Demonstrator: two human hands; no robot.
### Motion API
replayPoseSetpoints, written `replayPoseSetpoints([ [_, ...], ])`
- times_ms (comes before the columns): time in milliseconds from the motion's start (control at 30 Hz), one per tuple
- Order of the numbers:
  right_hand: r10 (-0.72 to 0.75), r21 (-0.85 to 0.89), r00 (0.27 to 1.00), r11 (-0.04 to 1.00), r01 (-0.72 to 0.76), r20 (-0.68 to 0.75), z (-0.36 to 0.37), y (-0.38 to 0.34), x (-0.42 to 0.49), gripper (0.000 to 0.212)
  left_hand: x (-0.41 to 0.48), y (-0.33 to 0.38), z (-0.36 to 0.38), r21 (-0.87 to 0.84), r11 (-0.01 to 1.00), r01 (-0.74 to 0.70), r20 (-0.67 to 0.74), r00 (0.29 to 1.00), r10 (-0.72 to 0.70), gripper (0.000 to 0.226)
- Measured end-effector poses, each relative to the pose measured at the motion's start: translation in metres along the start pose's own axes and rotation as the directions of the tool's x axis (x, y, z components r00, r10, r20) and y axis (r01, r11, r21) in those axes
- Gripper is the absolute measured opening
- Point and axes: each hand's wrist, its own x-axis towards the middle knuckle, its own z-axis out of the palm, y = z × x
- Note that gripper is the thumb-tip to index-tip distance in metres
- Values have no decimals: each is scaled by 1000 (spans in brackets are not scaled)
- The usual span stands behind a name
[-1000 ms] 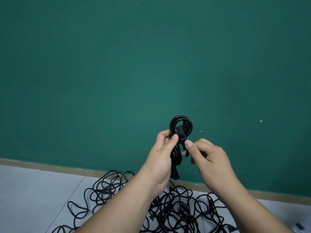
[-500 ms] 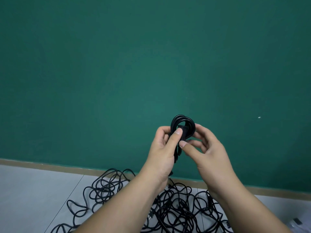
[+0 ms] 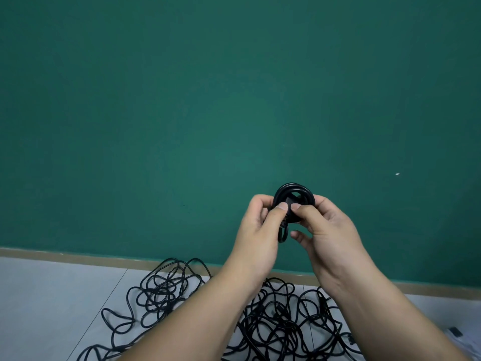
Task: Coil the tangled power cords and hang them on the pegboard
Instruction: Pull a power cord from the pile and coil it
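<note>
Left hand (image 3: 260, 227) and right hand (image 3: 331, 230) are pinching the coiled cord (image 3: 291, 191), hiding its middle; tangled cords (image 3: 161, 290) are running off the near edge.

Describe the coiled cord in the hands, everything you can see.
The coiled cord is black, rubbery-looking, wound into a small round bundle of several turns. It stands upright before the green wall, above the floor tangle. The left hand and right hand pinch it at its middle; a short loop hangs below.
</note>
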Motion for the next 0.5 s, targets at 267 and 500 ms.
replayPoseSetpoints([
  [267,-262,-319,962,907,274,83,-2,1,-1,17,1,-3,3,42,999,15,-130,992,-9,16],
  [500,-154,-402,937,873,278,313,-11,-4,-5,50,2,1,-2,-132,970,206,-160,961,-226,33],
])
